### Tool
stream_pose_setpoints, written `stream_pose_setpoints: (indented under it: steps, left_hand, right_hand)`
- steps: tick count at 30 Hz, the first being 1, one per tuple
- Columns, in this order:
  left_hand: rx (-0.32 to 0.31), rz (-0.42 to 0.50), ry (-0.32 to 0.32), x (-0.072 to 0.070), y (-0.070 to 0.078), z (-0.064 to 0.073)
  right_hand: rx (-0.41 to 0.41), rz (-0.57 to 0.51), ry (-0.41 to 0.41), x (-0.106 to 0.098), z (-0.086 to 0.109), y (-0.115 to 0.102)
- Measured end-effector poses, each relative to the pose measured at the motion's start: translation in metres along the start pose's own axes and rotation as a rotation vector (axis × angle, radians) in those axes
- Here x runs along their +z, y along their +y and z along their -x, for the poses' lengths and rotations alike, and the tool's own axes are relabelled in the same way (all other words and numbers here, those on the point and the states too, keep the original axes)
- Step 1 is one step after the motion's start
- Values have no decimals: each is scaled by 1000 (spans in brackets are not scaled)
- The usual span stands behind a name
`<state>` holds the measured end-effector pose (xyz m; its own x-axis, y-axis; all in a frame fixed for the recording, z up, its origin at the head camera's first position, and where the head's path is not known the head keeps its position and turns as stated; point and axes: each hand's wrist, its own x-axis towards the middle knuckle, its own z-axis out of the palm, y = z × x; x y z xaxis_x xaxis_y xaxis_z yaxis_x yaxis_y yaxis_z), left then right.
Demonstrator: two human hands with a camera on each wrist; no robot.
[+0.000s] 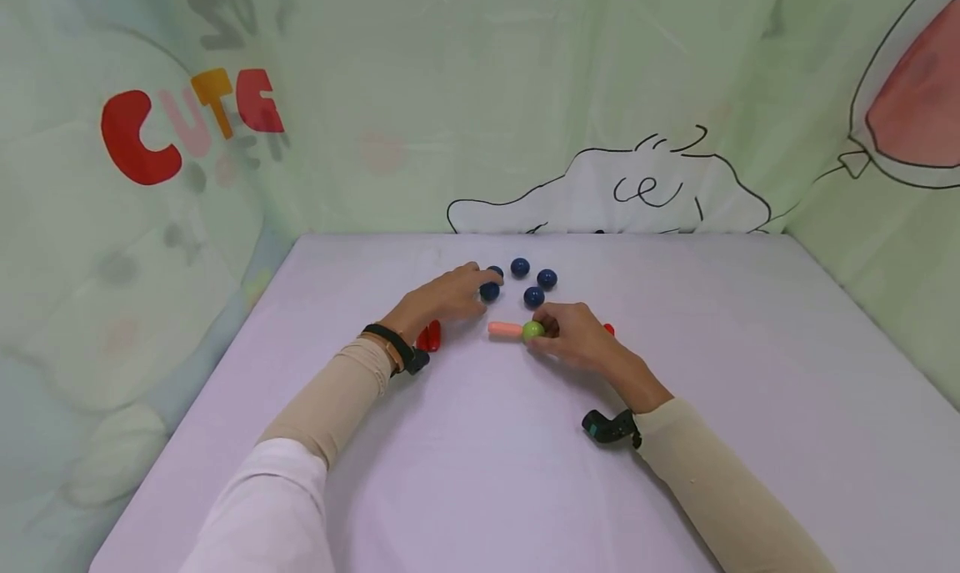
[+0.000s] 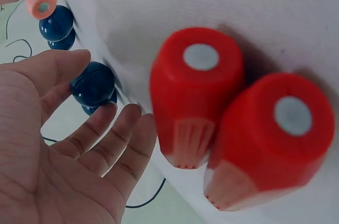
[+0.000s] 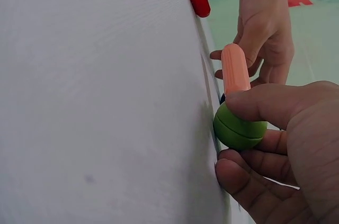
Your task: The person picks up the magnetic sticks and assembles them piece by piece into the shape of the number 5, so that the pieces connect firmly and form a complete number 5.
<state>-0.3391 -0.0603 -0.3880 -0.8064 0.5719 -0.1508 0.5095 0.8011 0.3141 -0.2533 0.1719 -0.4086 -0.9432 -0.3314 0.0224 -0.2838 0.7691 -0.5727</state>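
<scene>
With thumb and fingers, my right hand [image 1: 573, 333] pinches a green ball [image 1: 532, 331], seamed around its middle in the right wrist view. A salmon-pink rod [image 1: 505, 330] juts from that ball toward the left; its free end shows a small metal disc in the left wrist view. My left hand [image 1: 450, 296] reaches to a dark blue ball [image 1: 490, 292], thumb and fingers spread around it. Whether they touch it I cannot tell. Another blue ball lies just behind, partly covered by the fingers. Two red rods [image 2: 238, 123] with metal discs lie beside the left wrist.
More dark blue balls [image 1: 520, 267] lie loosely grouped behind the hands. A red piece [image 1: 609, 329] peeks out past the right hand, mostly hidden. A pale cloth covers the table [image 1: 465, 473], and a printed curtain [image 1: 375, 139] hangs along its back and sides.
</scene>
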Motion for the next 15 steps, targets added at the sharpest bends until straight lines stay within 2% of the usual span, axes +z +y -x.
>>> stream_pose_setpoints:
  steps: [4, 9, 15]
  left_hand:
    - [-2, -1, -18, 1, 1, 1]
    - [-16, -4, -5, -1, 1, 3]
    - [-4, -6, -16, -3, 2, 3]
  right_hand:
    - [-9, -2, -9, 3, 1, 1]
    - [-32, 7, 7, 4, 0, 1]
    - [-27, 17, 11, 2, 0, 1]
